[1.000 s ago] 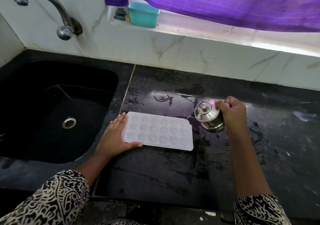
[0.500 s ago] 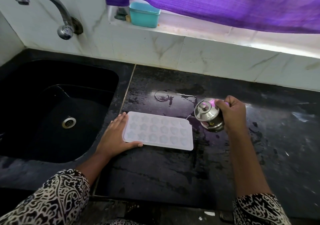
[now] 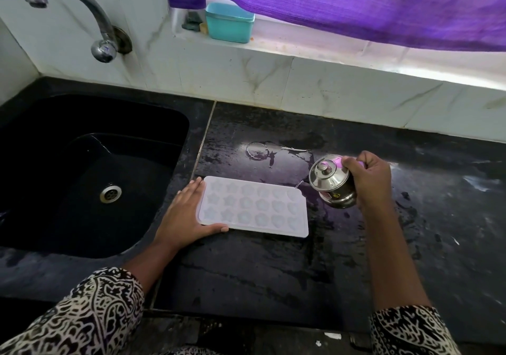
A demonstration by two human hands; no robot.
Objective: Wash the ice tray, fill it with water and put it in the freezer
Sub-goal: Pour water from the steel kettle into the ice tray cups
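A white ice tray (image 3: 253, 207) with star and heart moulds lies flat on the black counter (image 3: 273, 272), just right of the sink. My left hand (image 3: 182, 218) rests against the tray's left end, fingers straight along the short edge and thumb along the near edge. My right hand (image 3: 368, 181) grips a small lidded steel pot (image 3: 332, 185), tilted toward the tray's far right corner. A thin stream of water runs from the pot onto that corner.
A black sink (image 3: 82, 168) with a drain lies at the left under a curved steel tap (image 3: 82, 12). A teal box (image 3: 229, 22) sits on the window ledge below a purple curtain (image 3: 369, 1). Water puddles (image 3: 262, 150) lie behind the tray.
Hands, tray and pot hold nearly the same places. A thin stream of water now shows between the pot and the tray's corner.
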